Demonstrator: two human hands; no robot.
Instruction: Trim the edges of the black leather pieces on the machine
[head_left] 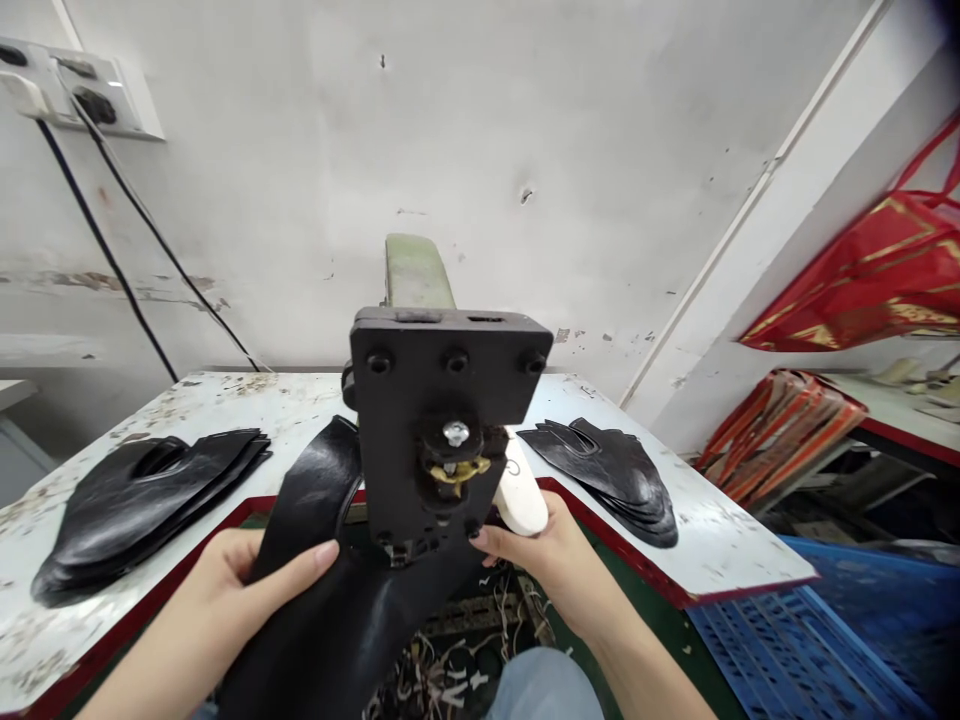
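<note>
Feeding black leather piece (330, 610) under machine head (446, 430): left hand (232, 590) pinching edge at 8 o'clock, right hand (540, 560) pressing it at 4 o'clock (fingertips near mechanism). Risk: nipped fingers, leather slipping askew.

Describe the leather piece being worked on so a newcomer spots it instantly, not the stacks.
Start at the black machine head mid-table. The black leather piece hangs just below and left of it, gripped by the left hand, with the right hand at its far edge. Unlike the left stack and right stack lying flat on the white table, it is single, curved and hand-held.
</note>
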